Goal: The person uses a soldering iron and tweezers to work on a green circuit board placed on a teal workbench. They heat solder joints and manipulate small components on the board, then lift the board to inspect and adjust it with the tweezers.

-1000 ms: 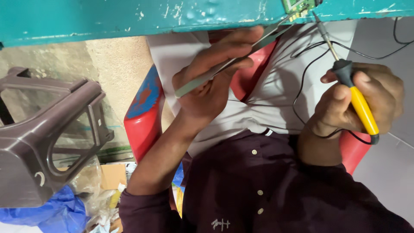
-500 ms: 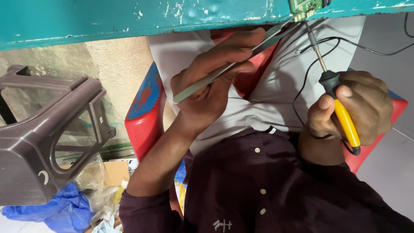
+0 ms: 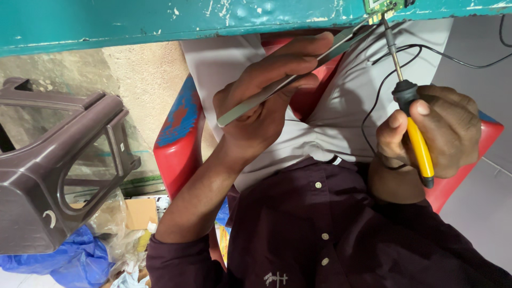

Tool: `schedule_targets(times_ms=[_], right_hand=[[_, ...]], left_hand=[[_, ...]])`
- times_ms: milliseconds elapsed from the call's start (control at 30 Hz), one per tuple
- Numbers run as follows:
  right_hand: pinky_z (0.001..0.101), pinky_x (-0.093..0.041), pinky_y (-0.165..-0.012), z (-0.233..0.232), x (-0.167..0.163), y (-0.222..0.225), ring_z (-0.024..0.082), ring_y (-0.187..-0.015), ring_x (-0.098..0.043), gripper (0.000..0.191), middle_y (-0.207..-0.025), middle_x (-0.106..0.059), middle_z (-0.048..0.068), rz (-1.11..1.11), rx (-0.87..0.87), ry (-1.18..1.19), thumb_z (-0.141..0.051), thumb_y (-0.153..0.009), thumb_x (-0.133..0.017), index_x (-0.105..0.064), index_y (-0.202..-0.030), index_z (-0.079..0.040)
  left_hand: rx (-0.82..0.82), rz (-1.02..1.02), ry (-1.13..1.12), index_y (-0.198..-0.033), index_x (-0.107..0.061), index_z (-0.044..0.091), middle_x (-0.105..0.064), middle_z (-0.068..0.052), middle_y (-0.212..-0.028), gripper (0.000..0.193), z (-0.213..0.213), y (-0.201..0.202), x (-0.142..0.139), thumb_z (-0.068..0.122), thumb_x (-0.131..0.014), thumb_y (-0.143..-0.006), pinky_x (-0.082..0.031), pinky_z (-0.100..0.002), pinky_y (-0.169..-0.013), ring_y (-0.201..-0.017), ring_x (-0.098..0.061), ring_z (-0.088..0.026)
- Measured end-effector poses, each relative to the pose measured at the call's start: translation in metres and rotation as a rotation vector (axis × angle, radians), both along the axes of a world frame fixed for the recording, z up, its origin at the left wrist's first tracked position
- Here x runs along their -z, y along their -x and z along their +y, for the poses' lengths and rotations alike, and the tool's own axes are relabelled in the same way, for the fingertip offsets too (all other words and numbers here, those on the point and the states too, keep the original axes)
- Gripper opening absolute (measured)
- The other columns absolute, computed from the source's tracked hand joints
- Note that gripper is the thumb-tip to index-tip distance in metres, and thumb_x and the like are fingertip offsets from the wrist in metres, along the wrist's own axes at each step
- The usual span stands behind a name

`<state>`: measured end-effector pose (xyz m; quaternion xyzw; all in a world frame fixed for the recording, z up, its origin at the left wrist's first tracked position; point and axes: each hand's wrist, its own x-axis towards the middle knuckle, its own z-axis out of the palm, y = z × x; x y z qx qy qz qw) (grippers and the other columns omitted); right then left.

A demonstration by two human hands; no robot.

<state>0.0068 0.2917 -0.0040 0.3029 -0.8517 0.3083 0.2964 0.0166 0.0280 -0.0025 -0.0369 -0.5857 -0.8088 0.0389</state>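
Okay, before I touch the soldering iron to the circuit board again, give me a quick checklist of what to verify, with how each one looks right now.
1. Iron held firmly: ok. The right hand wraps the soldering iron by its yellow handle.
2. Tip at the board: ok. The tip points up at the green circuit board on the teal table edge.
3. Second tool ready: ok. The left hand pinches flat grey tweezers aimed at the same spot.
4. Tip touching a joint: cannot tell; the contact is at the picture's edge.
5. Cord clear: not ok. The black cord loops across the lap near the right wrist.
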Motion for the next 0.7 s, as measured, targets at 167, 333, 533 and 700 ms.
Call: schedule_targets(times_ms=[167,333,533,700], right_hand=[[0.0414,-0.060,-0.066,-0.0031,-0.0022,-0.0040,0.034,-0.077,-0.074,0.021,-0.099,-0.061,0.016,-0.048,0.024,-0.011,-0.013,-0.100,-0.074,-0.066,-0.114,0.001],[0.0408,-0.060,-0.063,-0.0026,-0.0004,-0.0034,0.033,-0.074,-0.073,0.022,-0.097,-0.060,0.016,-0.010,-0.002,-0.013,-0.013,-0.100,-0.073,-0.064,-0.115,0.000],[0.0397,-0.059,-0.062,-0.0043,0.0008,-0.0023,0.032,-0.073,-0.072,0.021,-0.096,-0.061,0.016,0.010,-0.009,-0.005,-0.013,-0.101,-0.073,-0.063,-0.115,0.000],[0.0404,-0.061,-0.064,-0.0040,0.0012,-0.0036,0.032,-0.074,-0.073,0.021,-0.098,-0.062,0.016,0.002,0.011,-0.018,-0.013,-0.102,-0.071,-0.063,-0.116,0.000]], left_hand=[[-0.003,0.020,0.019,-0.135,-0.062,0.002,-0.066,-0.013,-0.140,0.031,0.0001,0.0013,0.0005,-0.016,-0.068,-0.110,-0.064,-0.030,-0.114,-0.133,-0.061,-0.023],[-0.005,0.029,0.019,-0.135,-0.061,0.002,-0.065,-0.013,-0.140,0.032,0.0005,0.0027,0.0016,-0.016,-0.069,-0.110,-0.063,-0.030,-0.115,-0.133,-0.061,-0.023],[0.002,0.025,0.027,-0.136,-0.061,0.002,-0.065,-0.013,-0.141,0.032,-0.0010,0.0027,0.0019,-0.016,-0.067,-0.111,-0.064,-0.029,-0.114,-0.134,-0.060,-0.023],[0.001,0.029,0.026,-0.136,-0.061,0.002,-0.065,-0.013,-0.140,0.031,-0.0006,0.0027,0.0026,-0.016,-0.067,-0.111,-0.065,-0.029,-0.113,-0.136,-0.063,-0.023]])
